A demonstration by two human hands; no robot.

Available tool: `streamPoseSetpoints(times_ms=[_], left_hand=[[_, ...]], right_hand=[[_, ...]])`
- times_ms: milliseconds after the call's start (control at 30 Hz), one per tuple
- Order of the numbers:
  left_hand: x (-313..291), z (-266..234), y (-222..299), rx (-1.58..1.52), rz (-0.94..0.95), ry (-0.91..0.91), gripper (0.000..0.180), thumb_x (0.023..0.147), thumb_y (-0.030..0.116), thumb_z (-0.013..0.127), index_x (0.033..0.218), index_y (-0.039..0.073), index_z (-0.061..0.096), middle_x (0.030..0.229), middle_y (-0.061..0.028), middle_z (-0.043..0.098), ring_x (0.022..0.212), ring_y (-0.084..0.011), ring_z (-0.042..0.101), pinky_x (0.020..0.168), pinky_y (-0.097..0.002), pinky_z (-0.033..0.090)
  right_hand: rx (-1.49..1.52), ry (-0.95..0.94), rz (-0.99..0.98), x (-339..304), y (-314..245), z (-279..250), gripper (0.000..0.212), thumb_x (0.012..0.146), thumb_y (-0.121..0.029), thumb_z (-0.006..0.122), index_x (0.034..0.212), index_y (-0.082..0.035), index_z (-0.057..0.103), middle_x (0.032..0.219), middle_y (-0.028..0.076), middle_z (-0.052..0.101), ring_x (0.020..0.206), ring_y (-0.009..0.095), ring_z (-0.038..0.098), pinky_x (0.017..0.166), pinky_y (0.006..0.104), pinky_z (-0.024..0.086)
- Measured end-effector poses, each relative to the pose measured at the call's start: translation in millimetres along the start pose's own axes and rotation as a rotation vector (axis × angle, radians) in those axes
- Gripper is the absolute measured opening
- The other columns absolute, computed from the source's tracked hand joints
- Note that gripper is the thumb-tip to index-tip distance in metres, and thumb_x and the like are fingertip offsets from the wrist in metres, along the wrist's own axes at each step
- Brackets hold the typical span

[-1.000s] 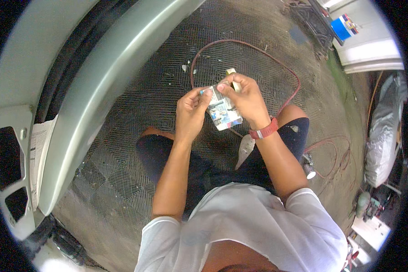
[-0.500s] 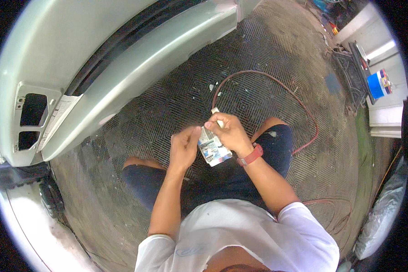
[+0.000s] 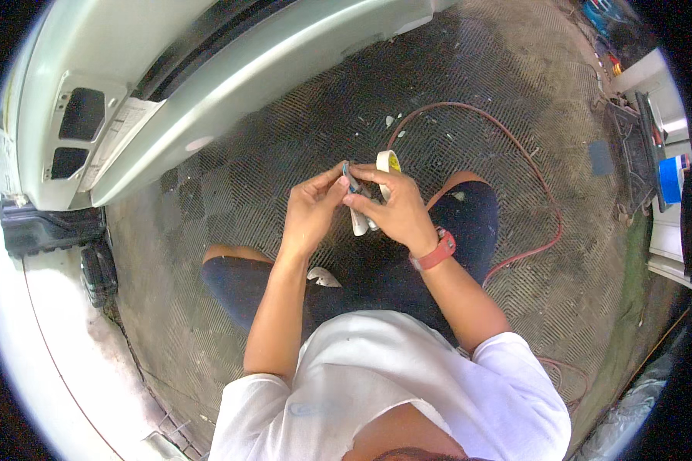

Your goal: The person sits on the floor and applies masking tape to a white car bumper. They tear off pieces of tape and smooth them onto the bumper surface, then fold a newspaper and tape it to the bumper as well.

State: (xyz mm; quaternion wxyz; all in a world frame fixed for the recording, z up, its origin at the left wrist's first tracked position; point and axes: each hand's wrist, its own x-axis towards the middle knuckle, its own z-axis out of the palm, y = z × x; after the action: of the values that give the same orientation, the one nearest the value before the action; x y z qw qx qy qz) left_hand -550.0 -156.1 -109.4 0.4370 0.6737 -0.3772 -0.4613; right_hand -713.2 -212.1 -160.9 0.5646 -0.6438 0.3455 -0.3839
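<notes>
A pale paper piece (image 3: 359, 223) sits between the two hands, ahead of the person's chest at twelve o'clock and above the lap. The left hand (image 3: 311, 209), at its eight o'clock, has a narrow grip, thumb and fingertips pinching the upper edge. The right hand (image 3: 401, 209), at four o'clock, pinches that same end, while a cream tape roll (image 3: 383, 164) rests against its fingers at one o'clock. Whether the roll is hooked over a finger or merely pressed there, I cannot tell.

The likeliest trouble is the roll: if the right fingers loosen to adjust the paper, it could slip off and roll across the textured floor (image 3: 469, 69). The paper seems thin, so opposite pulls from the two pinches could tear or crease it. It shows nearly edge-on — a poor angle for judging alignment. Should either piece fall, pale flakes (image 3: 396, 121) at one o'clock suggest grit that might spoil anything sticky. The red hose (image 3: 544, 175) curving round at three o'clock could snag a foot — but only if the person stands carelessly.
</notes>
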Motion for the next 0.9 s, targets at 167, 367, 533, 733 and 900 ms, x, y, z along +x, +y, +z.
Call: streamPoseSetpoints(times_ms=[167, 367, 533, 733, 900], left_hand=[[-8, -7, 9, 0.37, 0.073, 0.069, 0.037, 0.104, 0.021, 0.068, 0.133, -0.001, 0.07, 0.102, -0.0134, 0.079, 0.087, -0.018, 0.073, 0.08, -0.0339, 0.057], [-18, -18, 4, 1.054, 0.522, -0.01, 0.015, 0.098, 0.013, 0.062, 0.1, 0.0, 0.071, 0.091, -0.022, 0.073, 0.085, -0.0431, 0.07, 0.076, -0.0511, 0.056], [-27, -10, 12, 1.073, 0.563, -0.06, 0.013, 0.098, 0.013, 0.061, 0.098, 0.004, 0.069, 0.085, -0.0201, 0.071, 0.084, -0.04, 0.071, 0.077, -0.0522, 0.056], [-29, -2, 24, 1.096, 0.611, -0.139, 0.013, 0.097, 0.017, 0.064, 0.092, 0.005, 0.066, 0.077, -0.0173, 0.068, 0.077, -0.0377, 0.069, 0.073, -0.0511, 0.055], [-26, -10, 17, 1.004, 0.728, -0.255, 0.013, 0.093, 0.018, 0.067, 0.089, 0.006, 0.065, 0.074, -0.0157, 0.066, 0.074, -0.0369, 0.068, 0.07, -0.0509, 0.054]], right_hand=[[-0.076, -0.109, 0.037, 1, -8, -8, 0.034, 0.093, -0.02, 0.079, 0.121, -0.002, 0.076, 0.117, 0.018, 0.077, 0.107, 0.024, 0.074, 0.095, 0.0357, 0.055], [-0.765, -0.052, -0.262, 4, -27, -18, 0.014, 0.091, -0.017, 0.071, 0.098, -0.007, 0.076, 0.089, 0.016, 0.074, 0.087, 0.036, 0.072, 0.075, 0.0481, 0.056], [-0.834, -0.308, -0.224, 5, -31, -32, 0.011, 0.089, -0.017, 0.067, 0.092, -0.011, 0.075, 0.085, 0.017, 0.073, 0.087, 0.038, 0.073, 0.076, 0.0526, 0.056], [-0.674, -0.446, -0.152, -1, -36, -46, 0.016, 0.092, -0.024, 0.069, 0.096, -0.008, 0.073, 0.088, 0.017, 0.072, 0.088, 0.038, 0.071, 0.078, 0.0514, 0.053], [-0.567, -0.551, -0.131, -2, -45, -53, 0.023, 0.094, -0.029, 0.071, 0.094, -0.006, 0.072, 0.088, 0.018, 0.072, 0.088, 0.038, 0.07, 0.076, 0.0498, 0.052]])
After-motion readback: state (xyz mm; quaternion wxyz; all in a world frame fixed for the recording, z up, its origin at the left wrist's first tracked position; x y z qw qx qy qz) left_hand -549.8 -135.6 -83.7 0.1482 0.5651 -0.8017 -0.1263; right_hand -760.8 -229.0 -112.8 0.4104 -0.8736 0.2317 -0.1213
